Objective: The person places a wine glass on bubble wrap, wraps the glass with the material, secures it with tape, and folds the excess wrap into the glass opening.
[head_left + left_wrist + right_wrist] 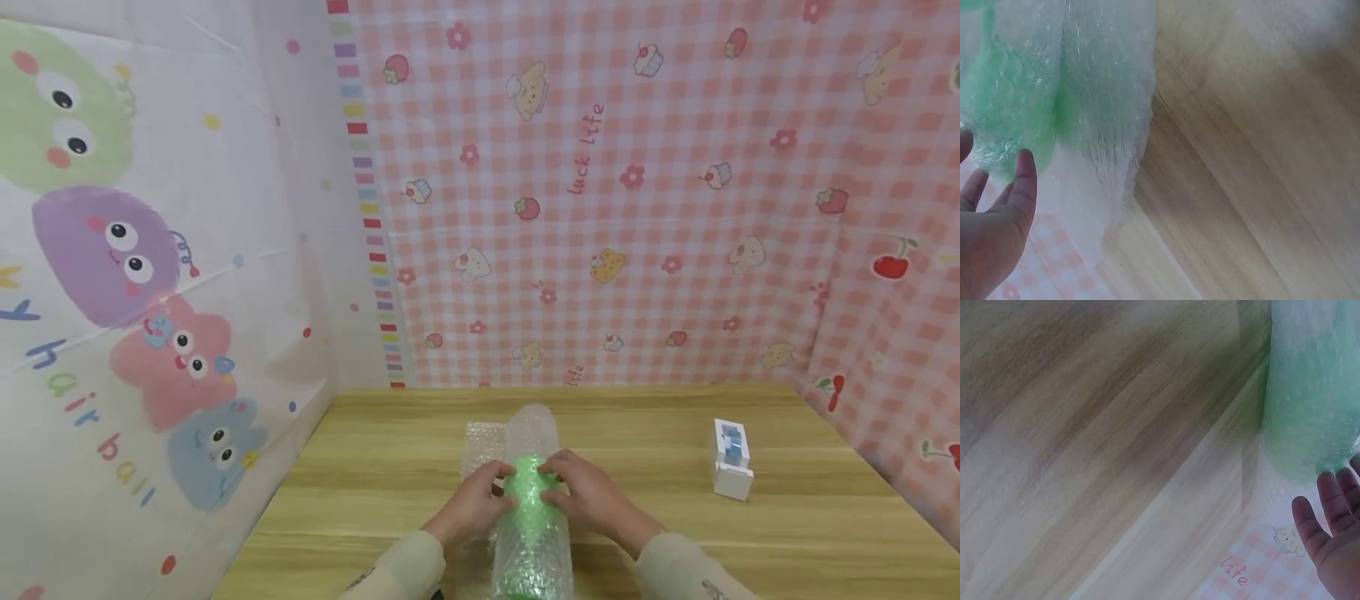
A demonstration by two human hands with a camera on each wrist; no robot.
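Note:
A green object [529, 512] lies rolled inside clear bubble wrap [534, 425] at the front middle of the table; the layers blur its exact kind. My left hand [474, 498] holds the roll from the left, thumb and fingertips at the wrap. From the right side, my right hand [592, 493] holds it in the same way, opposite the left. A flat flap of bubble wrap [482, 443] sticks out to the left, partly beneath the left hand. In the left wrist view, the wrap's loose edge [1132, 125] hangs beside the green bulk.
A small white box-like holder [732, 482] with a blue piece in its top stands on the wooden table [645, 442] to the right. Behind the table hangs a pink checked cloth [600, 317]; a white cartoon-print cloth [255, 333] borders the left side.

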